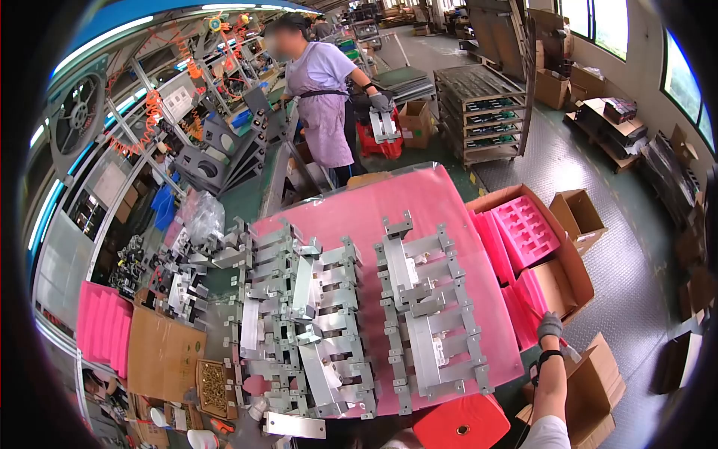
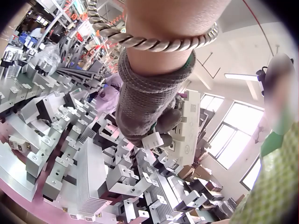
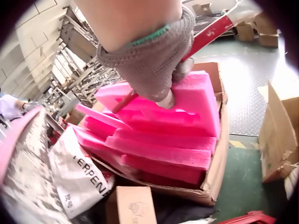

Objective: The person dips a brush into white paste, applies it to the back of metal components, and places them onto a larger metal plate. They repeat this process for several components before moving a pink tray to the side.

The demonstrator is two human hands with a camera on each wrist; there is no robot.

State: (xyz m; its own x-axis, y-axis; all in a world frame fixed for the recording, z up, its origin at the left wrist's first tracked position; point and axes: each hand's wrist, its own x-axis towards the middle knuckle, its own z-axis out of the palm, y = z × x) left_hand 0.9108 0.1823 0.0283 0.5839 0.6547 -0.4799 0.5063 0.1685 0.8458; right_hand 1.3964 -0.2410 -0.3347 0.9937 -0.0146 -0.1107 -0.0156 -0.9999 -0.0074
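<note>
My gloved left hand grips a long pale metal-looking housing with a small white block at the fingertips. In the head view that hand is at the near edge of the pink-covered table, beside rows of silver brackets. My gloved right hand is over an open carton; its fingers pinch the top edge of an upright pink foam sheet. A red stick-like tool with a pale end passes through the same hand.
More pink foam fills the carton right of the table. Open cardboard boxes stand on the floor there. A red stool is at the near edge. Another person stands beyond the table holding a metal part.
</note>
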